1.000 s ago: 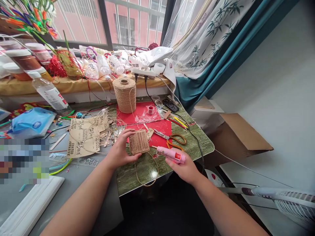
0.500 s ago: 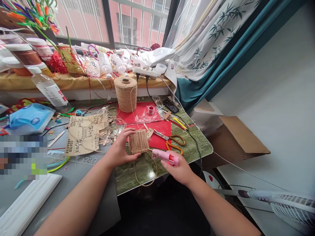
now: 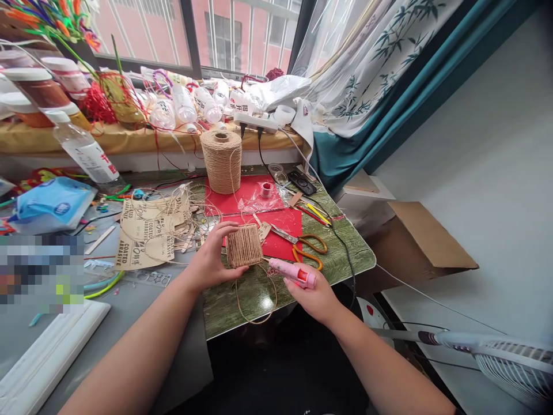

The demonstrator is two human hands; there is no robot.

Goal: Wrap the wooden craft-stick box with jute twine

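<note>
My left hand [image 3: 216, 259] grips a small box wrapped in twine [image 3: 245, 246], thumb along its lower edge and fingers over the top. A loose strand of twine [image 3: 264, 320] loops down from the box over the table. In my right hand [image 3: 313, 294] is a pink glue gun [image 3: 291, 272], its nozzle pointing left at the lower right corner of the box. I cannot tell if the nozzle touches it. Behind the box stands a large spool of twine [image 3: 221, 164]. Scissors with orange-brown handles [image 3: 302, 242] lie open just right of the box.
Red sheets [image 3: 220, 202] lie under the spool and scissors. Sandpaper [image 3: 144, 236] and tangled twine lie to the left. A black cable [image 3: 345, 248] runs over the table's right side. A leaning bottle [image 3: 88, 153], an open cardboard box [image 3: 432, 236] and a fan [image 3: 514, 357] stand around.
The view has shifted slightly. Both hands keep their holds on the twine-wrapped box and the glue gun, with almost no movement between them.
</note>
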